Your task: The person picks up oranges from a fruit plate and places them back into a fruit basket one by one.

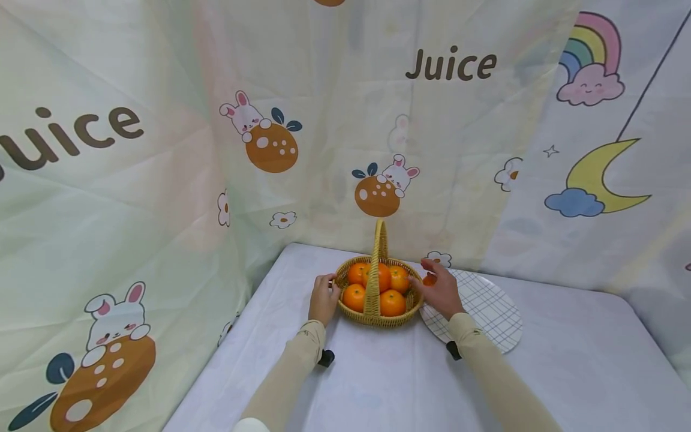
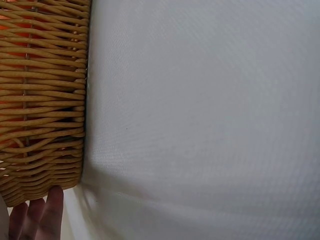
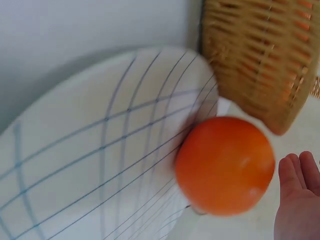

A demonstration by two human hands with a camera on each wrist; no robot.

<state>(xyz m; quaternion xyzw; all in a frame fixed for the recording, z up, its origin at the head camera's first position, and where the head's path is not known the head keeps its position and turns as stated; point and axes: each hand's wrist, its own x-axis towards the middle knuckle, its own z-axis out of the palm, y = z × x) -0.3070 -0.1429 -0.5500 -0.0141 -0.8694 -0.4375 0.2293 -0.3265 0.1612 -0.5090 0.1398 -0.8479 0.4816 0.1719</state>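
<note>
A wicker basket (image 1: 385,321) with an upright handle holds several oranges (image 1: 392,303). My left hand (image 1: 324,298) is at its left side; in the left wrist view the fingers (image 2: 52,215) lie against the outer wicker wall, thumb hidden. On the basket's right, my right hand (image 1: 444,292) hovers over a round white plate (image 1: 499,318) with a blue grid pattern. One loose orange (image 3: 225,167) sits at the plate's edge beside the basket. In the right wrist view the fingers of that hand are extended and apart from this orange.
A white cloth (image 1: 378,384) covers the table. Printed fabric curtains (image 1: 324,120) with rabbits, fruit and a moon rise behind the table and along its left side. The plate's left edge lies close to the basket.
</note>
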